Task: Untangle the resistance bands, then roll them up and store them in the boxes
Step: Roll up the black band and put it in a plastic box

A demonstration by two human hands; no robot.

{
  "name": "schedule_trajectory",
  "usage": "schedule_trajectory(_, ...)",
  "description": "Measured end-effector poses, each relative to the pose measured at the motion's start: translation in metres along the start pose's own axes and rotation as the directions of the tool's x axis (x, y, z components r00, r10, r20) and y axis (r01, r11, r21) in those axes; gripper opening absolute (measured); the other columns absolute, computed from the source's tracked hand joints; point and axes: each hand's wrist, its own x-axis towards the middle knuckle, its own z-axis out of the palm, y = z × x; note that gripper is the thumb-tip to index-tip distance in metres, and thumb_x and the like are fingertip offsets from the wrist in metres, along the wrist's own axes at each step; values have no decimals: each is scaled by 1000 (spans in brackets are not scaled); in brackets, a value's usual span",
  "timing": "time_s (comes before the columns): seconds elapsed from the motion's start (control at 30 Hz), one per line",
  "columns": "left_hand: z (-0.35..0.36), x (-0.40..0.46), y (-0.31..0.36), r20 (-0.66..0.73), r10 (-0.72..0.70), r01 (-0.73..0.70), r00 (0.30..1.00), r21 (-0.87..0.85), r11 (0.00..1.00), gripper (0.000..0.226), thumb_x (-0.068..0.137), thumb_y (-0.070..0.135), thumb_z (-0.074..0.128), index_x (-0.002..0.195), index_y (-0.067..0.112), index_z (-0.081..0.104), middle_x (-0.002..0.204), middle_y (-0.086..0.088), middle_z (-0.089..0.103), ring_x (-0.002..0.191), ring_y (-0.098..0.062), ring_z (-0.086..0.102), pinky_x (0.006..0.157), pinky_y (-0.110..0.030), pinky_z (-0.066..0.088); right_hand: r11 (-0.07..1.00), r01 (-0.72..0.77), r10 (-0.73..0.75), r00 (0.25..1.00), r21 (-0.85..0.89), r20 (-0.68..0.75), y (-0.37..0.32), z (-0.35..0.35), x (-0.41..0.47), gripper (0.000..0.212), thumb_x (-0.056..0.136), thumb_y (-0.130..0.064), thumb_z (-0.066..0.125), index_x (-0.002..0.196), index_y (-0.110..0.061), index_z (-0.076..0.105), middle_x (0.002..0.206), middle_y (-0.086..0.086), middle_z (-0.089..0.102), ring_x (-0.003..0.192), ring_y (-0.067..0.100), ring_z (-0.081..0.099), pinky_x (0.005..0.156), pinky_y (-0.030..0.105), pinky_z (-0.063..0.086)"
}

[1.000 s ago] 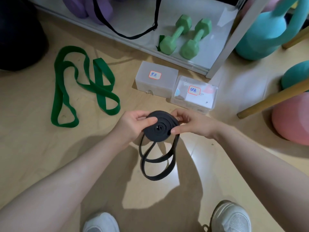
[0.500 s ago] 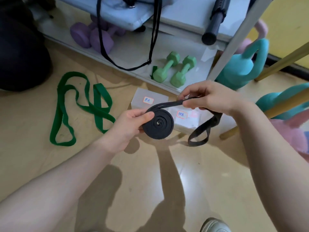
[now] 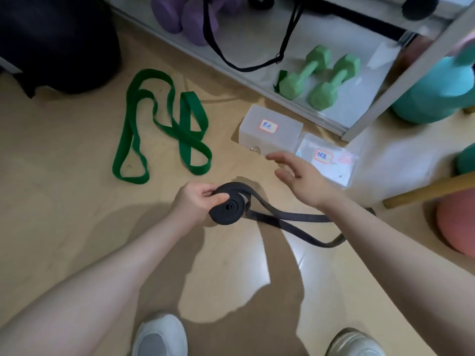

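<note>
My left hand (image 3: 195,201) grips a partly rolled black resistance band (image 3: 227,207) above the floor. The band's loose tail (image 3: 290,222) trails to the right and passes under my right forearm. My right hand (image 3: 299,176) hovers open, fingers spread, above and right of the roll, holding nothing. A green resistance band (image 3: 164,129) lies unrolled in loops on the floor to the left. Two translucent lidded boxes with labels sit on the floor beyond my hands, one (image 3: 270,132) on the left and one (image 3: 331,160) on the right, partly behind my right hand.
A low shelf (image 3: 354,106) holds green dumbbells (image 3: 318,78), purple dumbbells (image 3: 185,14) and a hanging black strap (image 3: 246,65). Teal kettlebell (image 3: 431,91) and a pink ball (image 3: 457,222) stand right. A dark bag (image 3: 59,39) sits top left. My shoes (image 3: 160,335) are below.
My right hand let go of the black band's tail and opened; the tail dropped to the floor. My left hand kept the roll and lowered it slightly.
</note>
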Motion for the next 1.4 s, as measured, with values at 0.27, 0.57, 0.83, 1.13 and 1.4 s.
schedule_trajectory(0.27,-13,8,2,3,122,-120,993,190,974,46,77,21,74,120,7,63,114,-7,67,105,-17,63,96,-38,49,995,94,-72,929,-43,362,-17,50,17,50,90,-4,50,138,-13,39,130,7,54,115,18,50,91,15,33)
schedule_trajectory(0.57,-10,5,8,-33,26,-28,999,-52,998,43,80,17,71,120,8,62,108,-3,69,99,-11,65,92,-28,50,936,41,-92,987,351,130,0,47,3,25,95,-16,50,109,-37,53,76,-7,50,62,5,45,63,17,40)
schedule_trajectory(0.83,14,1,14,-52,-51,34,997,-276,960,12,85,16,64,86,27,71,80,3,74,82,-18,68,75,-33,53,798,-38,103,992,601,-75,-2,64,-13,9,97,-14,45,96,-21,51,93,-1,57,79,4,53,75,18,45)
schedule_trajectory(1.13,29,-3,7,29,-129,130,991,-394,910,16,87,24,62,101,22,69,86,-3,73,81,-23,64,75,-34,46,778,-77,144,988,624,-57,-1,58,-16,18,90,-6,56,96,-23,52,97,9,63,80,15,62,67,24,53)
schedule_trajectory(1.4,27,-3,12,489,-146,179,860,-20,984,12,84,10,65,94,17,62,88,1,73,87,-15,67,85,-32,53,964,26,-110,945,264,309,13,30,-26,21,86,0,60,105,-8,62,96,-3,65,85,2,58,80,12,44)
